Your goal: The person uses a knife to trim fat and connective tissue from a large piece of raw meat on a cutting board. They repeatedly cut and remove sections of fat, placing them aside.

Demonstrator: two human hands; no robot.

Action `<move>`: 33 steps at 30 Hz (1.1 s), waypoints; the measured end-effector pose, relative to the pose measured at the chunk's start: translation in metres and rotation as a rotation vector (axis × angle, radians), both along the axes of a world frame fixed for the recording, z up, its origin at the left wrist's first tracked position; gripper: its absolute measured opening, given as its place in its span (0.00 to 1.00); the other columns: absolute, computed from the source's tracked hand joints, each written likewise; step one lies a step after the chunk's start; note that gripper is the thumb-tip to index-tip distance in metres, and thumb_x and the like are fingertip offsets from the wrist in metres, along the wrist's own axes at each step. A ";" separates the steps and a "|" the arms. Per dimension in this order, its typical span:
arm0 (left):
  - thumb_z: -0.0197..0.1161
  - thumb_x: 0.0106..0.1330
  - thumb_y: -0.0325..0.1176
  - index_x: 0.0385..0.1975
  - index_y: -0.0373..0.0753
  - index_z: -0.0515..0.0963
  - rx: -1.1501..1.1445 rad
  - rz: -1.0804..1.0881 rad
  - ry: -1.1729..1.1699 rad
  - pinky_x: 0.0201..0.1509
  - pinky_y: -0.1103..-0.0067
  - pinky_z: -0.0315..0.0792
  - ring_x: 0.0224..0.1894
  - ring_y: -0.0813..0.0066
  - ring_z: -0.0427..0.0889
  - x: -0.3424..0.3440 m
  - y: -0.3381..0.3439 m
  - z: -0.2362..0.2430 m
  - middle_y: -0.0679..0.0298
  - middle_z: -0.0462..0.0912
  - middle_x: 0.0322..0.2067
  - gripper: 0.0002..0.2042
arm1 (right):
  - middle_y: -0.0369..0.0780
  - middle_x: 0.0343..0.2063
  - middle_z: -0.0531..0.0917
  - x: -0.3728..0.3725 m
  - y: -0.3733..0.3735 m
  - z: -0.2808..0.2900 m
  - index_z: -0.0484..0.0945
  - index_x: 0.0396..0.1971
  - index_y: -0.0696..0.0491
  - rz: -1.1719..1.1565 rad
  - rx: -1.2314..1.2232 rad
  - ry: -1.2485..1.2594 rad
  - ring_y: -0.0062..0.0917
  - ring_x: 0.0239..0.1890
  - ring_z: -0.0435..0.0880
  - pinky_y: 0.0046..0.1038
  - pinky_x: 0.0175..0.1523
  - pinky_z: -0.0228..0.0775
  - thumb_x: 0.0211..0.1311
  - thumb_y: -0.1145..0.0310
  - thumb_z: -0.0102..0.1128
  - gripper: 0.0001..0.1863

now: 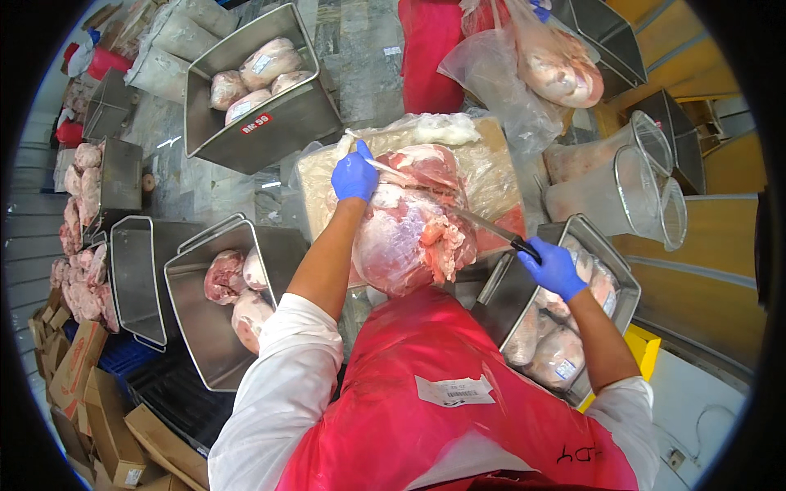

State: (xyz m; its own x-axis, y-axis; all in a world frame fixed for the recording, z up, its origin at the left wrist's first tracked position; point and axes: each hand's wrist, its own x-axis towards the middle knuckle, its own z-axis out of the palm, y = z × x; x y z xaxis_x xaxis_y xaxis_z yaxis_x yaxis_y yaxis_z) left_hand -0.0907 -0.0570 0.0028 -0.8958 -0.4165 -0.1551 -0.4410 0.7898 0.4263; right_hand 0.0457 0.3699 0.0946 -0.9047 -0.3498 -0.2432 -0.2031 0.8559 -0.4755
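Left hand (354,174): you're clamping fingers on white strip (386,168) (too small to identify). Right hand (554,270): you're wrapping fingers tightly around knife (501,232), slanting it leftward, tip reaching meat (397,233). Meat lying between both hands' fingers, on film-covered table (495,170). Metal bin (506,299) of bagged meat (557,356) standing below right fingers.

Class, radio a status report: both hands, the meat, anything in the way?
Left hand closed on pale strip over meat. Right hand holding knife, blade at meat. Metal bins close by, both sides.
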 end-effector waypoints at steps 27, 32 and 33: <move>0.43 0.79 0.49 0.37 0.36 0.85 0.067 0.129 0.005 0.47 0.53 0.79 0.40 0.40 0.87 0.003 -0.012 -0.021 0.43 0.87 0.36 0.26 | 0.52 0.28 0.86 -0.104 -0.046 0.021 0.79 0.36 0.53 0.231 0.355 0.021 0.53 0.29 0.85 0.51 0.36 0.77 0.69 0.43 0.60 0.25; 0.38 0.80 0.52 0.30 0.32 0.87 0.042 0.180 0.053 0.48 0.54 0.78 0.39 0.39 0.87 0.003 -0.012 -0.026 0.39 0.87 0.34 0.34 | 0.50 0.25 0.85 -0.093 -0.033 -0.049 0.76 0.33 0.52 0.187 0.220 0.177 0.50 0.26 0.85 0.48 0.31 0.77 0.66 0.45 0.65 0.23; 0.38 0.80 0.51 0.31 0.32 0.87 0.039 0.188 0.038 0.49 0.54 0.78 0.40 0.39 0.87 0.004 -0.012 -0.027 0.39 0.87 0.34 0.33 | 0.49 0.25 0.84 -0.092 -0.031 -0.061 0.75 0.32 0.52 0.186 0.187 0.210 0.50 0.26 0.85 0.47 0.31 0.77 0.66 0.46 0.66 0.22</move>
State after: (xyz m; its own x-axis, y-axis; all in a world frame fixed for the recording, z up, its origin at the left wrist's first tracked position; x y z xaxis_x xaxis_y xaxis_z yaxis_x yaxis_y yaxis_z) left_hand -0.0862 -0.0686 -0.0243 -0.8085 -0.5711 -0.1418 -0.5619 0.6778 0.4741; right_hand -0.0462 0.3389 0.0333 -0.8668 -0.4805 -0.1336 -0.4410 0.8635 -0.2449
